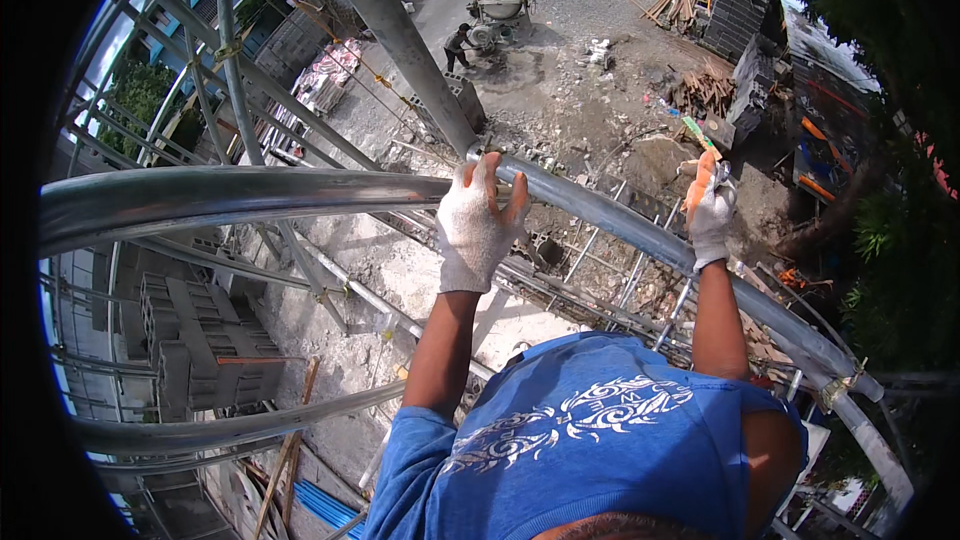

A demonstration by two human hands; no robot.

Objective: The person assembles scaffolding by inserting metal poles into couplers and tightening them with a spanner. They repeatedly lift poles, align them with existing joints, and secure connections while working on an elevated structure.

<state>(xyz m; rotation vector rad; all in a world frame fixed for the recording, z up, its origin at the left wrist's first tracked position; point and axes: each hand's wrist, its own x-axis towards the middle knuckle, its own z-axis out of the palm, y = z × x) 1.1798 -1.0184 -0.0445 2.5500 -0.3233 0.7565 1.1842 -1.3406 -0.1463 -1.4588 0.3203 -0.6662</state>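
Beside pipe joint [480, 147], left hand [472, 232] nearer, thumb and fingers spread over crosswise pipe [250, 195]; diagonal pipe [605, 216] runs down-right from joint; right hand [711, 210] past it, at green strip [701, 136], grip unclear.

Grey scaffold tube [605, 211]: round, slants down rightward | shiny metal tube [250, 195]: lies near-horizontal, right end hidden | slim green object [696, 131]: kind unclear, tilts up-left

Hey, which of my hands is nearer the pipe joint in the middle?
Left. Your left hand is at the pipe joint, fingertips close beside it; your right hand is farther off, to the right.
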